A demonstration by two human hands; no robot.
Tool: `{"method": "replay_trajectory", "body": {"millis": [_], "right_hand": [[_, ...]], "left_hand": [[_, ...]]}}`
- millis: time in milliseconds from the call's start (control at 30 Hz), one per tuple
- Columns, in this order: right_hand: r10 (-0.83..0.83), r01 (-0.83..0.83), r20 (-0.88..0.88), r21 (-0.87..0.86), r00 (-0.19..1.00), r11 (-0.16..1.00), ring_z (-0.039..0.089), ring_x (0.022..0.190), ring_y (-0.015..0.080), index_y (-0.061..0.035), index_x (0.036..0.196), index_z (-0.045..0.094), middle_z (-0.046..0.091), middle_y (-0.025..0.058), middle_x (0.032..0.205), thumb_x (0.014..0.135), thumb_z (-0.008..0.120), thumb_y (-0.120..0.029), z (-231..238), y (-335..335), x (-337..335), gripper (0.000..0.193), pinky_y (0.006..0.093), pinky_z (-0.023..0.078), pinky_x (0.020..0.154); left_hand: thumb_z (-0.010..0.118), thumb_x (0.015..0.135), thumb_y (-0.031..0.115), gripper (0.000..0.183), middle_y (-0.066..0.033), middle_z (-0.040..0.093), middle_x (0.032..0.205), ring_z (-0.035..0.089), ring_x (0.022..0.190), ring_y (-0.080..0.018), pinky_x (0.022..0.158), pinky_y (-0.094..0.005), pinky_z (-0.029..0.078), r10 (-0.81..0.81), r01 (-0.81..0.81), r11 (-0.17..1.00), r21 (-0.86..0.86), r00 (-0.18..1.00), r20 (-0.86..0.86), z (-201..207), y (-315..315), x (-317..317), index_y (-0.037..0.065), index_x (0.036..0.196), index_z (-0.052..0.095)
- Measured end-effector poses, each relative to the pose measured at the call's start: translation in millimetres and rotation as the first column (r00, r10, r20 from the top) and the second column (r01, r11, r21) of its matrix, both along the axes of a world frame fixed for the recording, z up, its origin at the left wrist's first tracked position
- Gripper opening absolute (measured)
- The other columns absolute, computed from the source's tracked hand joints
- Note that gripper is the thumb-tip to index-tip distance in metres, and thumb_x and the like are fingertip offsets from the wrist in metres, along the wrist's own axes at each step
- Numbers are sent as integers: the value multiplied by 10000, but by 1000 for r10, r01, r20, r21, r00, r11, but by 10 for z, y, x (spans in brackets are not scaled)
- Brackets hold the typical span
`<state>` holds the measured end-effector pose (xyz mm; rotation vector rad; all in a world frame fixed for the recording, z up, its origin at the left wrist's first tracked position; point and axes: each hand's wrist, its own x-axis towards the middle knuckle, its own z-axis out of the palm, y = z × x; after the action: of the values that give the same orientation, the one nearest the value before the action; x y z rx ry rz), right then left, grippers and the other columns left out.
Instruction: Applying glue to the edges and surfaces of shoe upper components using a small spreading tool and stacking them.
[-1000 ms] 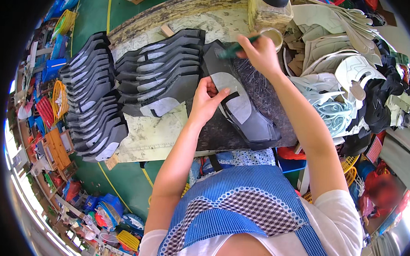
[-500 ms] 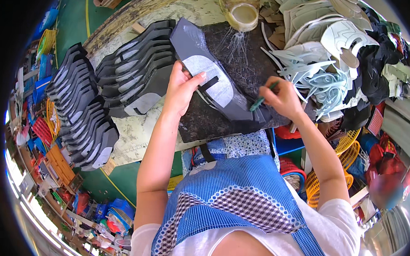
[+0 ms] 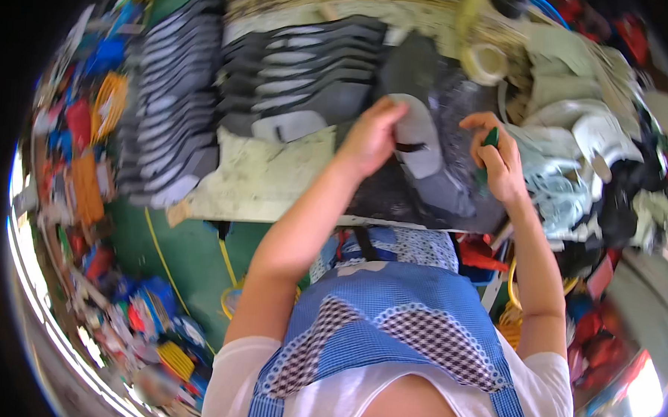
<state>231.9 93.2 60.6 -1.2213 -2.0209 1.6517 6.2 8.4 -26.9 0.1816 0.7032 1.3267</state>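
A long, bent dark grey panel (image 3: 421,130) with a pale rounded patch and a small black strap lies over the dark work board (image 3: 371,203). My left hand (image 3: 374,136) grips its left edge, thumb on the pale patch. To the right of the panel, my right hand (image 3: 498,160) is closed around a slim green tool (image 3: 490,137), its index finger stretched out. Motion blurs the tool's lower end, so its kind cannot be made out. Beyond my right hand stands a pale round pot (image 3: 486,64) with a crusted rim.
Overlapping rows of similar grey panels lie in a left stack (image 3: 179,90) and a middle stack (image 3: 310,69). White cut sheets (image 3: 576,130) and pale blue strips (image 3: 555,184) pile up at the right, beside black fabric (image 3: 622,173). The table's front edge is just before my apron.
My view has turned, shifting the table contents rightward. The panel stands more upright in the view. My right hand has lifted the green tool off the panel's near end and moved away from it.
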Motion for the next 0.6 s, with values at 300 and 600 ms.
{"method": "replay_trajectory", "body": {"millis": [300,600], "right_hand": [[529,-529,-26,-73,848,845,564,671,174,-10,1082,670,617,90,718,836,682,-417,394,-239,-756,476,336,437,651],[367,-651,666,239,650,721,663,827,381,-30,859,687,676,208,845,793,660,-385,-292,-13,-1985,363,453,519,720]], "left_hand": [[374,1008,292,488,-121,554,1342,499,1263,-250,1088,-401,369,704,-705,708,-34,709,-39,676,-1192,-535,-26,1368,463],[665,872,45,526,-122,606,1127,605,982,-181,850,-309,478,674,-878,479,-25,385,-631,-152,-1459,-1241,26,1305,366]]}}
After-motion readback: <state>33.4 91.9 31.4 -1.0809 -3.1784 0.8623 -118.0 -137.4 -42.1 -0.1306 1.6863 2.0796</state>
